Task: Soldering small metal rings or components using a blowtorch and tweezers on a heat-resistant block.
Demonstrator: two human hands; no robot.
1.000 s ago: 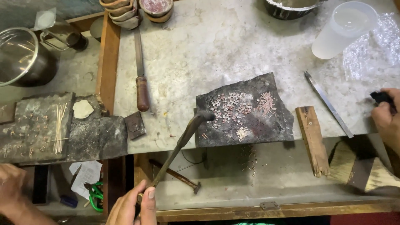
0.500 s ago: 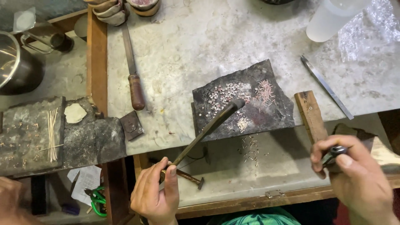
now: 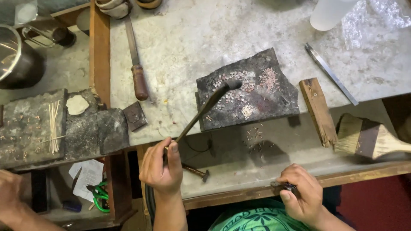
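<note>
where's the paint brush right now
In the head view the paint brush lies at the right edge of the lower bench shelf, just right of the wooden block, beyond the right hand.

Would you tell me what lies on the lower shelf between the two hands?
In the head view, a small hammer lies on the shelf between the left hand and the right hand.

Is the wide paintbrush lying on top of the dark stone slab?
No, the paintbrush lies on the lower shelf at the right, apart from the dark slab, with a wooden block between them.
</note>
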